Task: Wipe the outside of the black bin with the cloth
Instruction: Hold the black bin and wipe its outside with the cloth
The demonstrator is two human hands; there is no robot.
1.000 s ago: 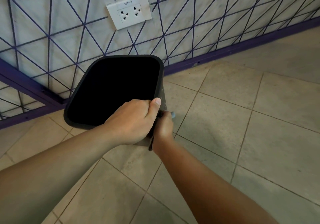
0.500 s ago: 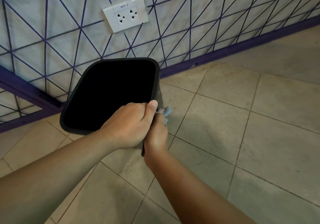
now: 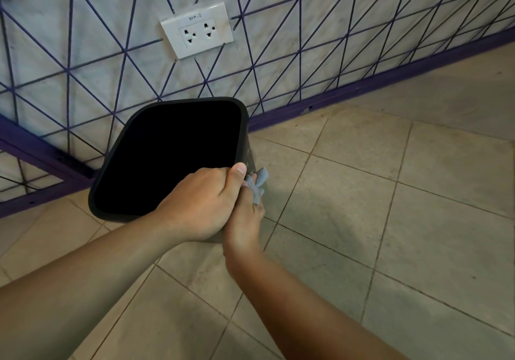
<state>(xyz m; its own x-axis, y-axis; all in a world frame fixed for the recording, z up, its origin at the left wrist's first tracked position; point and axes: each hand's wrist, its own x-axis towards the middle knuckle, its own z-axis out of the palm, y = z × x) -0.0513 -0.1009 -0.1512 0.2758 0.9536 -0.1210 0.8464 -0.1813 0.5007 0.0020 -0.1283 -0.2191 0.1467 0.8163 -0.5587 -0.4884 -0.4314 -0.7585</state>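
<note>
Tilting black bin, left grip clamped on its near rim, right grip clutching cloth against its side.

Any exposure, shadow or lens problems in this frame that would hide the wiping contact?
Head view: the black bin interior is crushed to flat black, no detail inside; a soft shadow darkens the floor tiles right of the hands; wide-angle bend bows the purple baseboard; focus is adequate, the socket label reads; the left hand covers most of the right hand, so only a tuft of cloth shows.
</note>
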